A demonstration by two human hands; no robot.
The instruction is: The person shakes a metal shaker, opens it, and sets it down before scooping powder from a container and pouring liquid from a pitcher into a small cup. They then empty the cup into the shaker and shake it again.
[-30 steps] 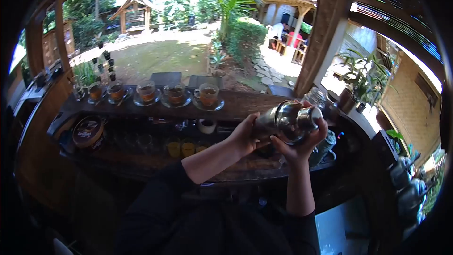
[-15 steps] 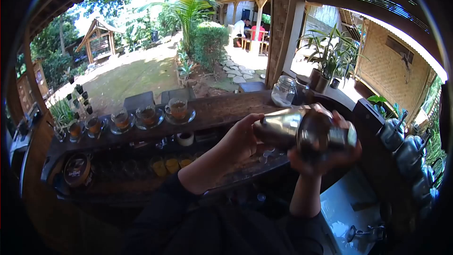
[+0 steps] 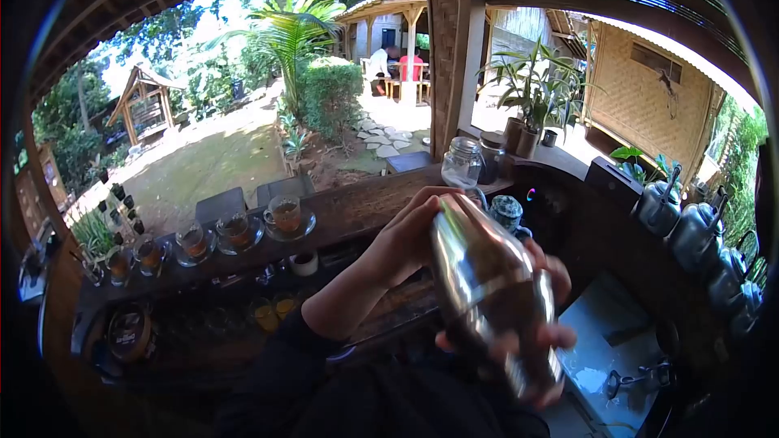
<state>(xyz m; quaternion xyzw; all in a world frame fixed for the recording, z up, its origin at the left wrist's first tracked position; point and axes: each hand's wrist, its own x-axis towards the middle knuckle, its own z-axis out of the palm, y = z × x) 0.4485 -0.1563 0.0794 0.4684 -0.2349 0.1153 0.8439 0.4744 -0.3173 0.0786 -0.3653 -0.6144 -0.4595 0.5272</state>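
A shiny metal cocktail shaker is between my two hands, slanting down toward the lower right. My left hand is closed over its far upper end. Round the lower part curl the fingers of my right hand, blurred by motion; the shaker hides its palm. Just beyond the shaker are a glass jar and a smaller patterned jar. To the left, on the wooden counter, stand several glass cups of brown drink, the nearest cup on a glass saucer.
On a lower shelf are yellow-filled glasses and a white cup. Several metal kettles line the right side. A pale work surface with a metal fitting lies below right. People sit under a distant shelter.
The shaker has swung from nearly level to steeply slanted, its right-hand end dropping downward toward me. Both hands stay on it. My view has turned slightly right.
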